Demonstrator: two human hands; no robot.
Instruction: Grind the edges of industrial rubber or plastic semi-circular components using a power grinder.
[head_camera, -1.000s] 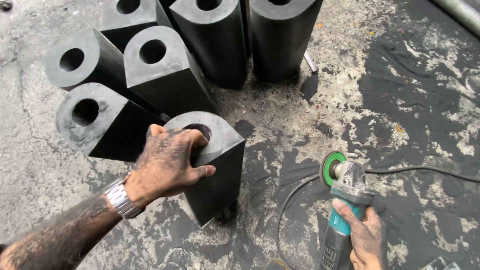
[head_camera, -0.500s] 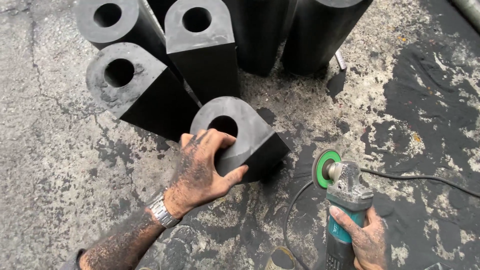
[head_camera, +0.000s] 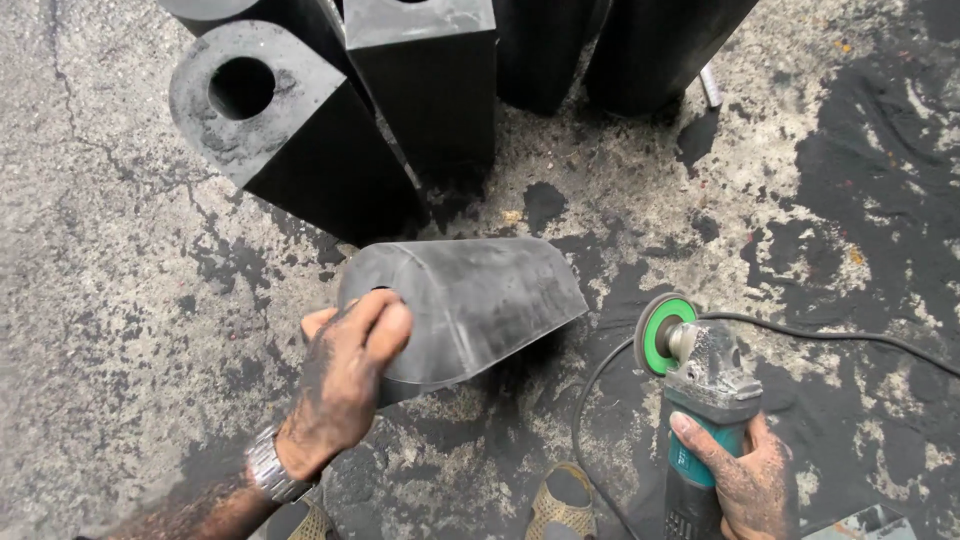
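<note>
A black rubber block (head_camera: 470, 300) with a round bore lies tipped on its side on the concrete floor. My left hand (head_camera: 345, 385) grips its near end, fingers over the rim of the bore. My right hand (head_camera: 740, 480) holds an angle grinder (head_camera: 700, 390) by its teal body, low at the right. The grinder's green disc (head_camera: 665, 333) faces the block, a short gap away from its right end.
Several more black rubber blocks (head_camera: 300, 130) with round holes stand upright at the top. The grinder's black cable (head_camera: 850, 335) runs off to the right. A sandalled foot (head_camera: 560, 505) shows at the bottom edge. The floor (head_camera: 100, 300) is stained with black dust.
My left hand has tipped the block from upright down onto its side, its bore end now toward me. The grinder has stayed at the right.
</note>
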